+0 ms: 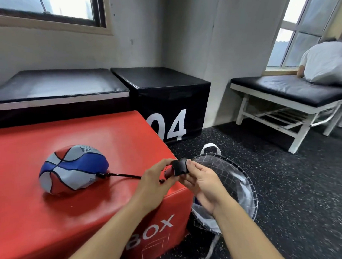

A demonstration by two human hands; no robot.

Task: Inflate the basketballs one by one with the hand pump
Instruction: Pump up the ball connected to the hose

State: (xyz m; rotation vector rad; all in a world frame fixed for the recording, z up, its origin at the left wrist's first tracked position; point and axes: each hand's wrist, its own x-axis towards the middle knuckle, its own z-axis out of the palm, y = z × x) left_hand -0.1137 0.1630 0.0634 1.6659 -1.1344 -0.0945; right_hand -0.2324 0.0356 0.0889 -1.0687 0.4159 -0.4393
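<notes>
1. The limp, crumpled basketball (pixel 73 170) is seen on the red box (pixel 44 217), hose (pixel 123 175) attached.
2. The hand pump (pixel 175 169) is pinched by left hand (pixel 154 179) and right hand (pixel 201 183).
3. Softness and lightness are judged; steadying by its sides is advised.

Glossy red vinyl box (pixel 45 212)

A big red box (pixel 107 138) is the counter here. A soft, flat basketball (pixel 72 170) in red, blue and grey lies on its top. A thin black hose (pixel 123 174) runs from the ball across the red top. The box stands on a dark speckled floor (pixel 281 183). A round mesh bag (pixel 240 183) sits on the floor just beside the box.
</notes>
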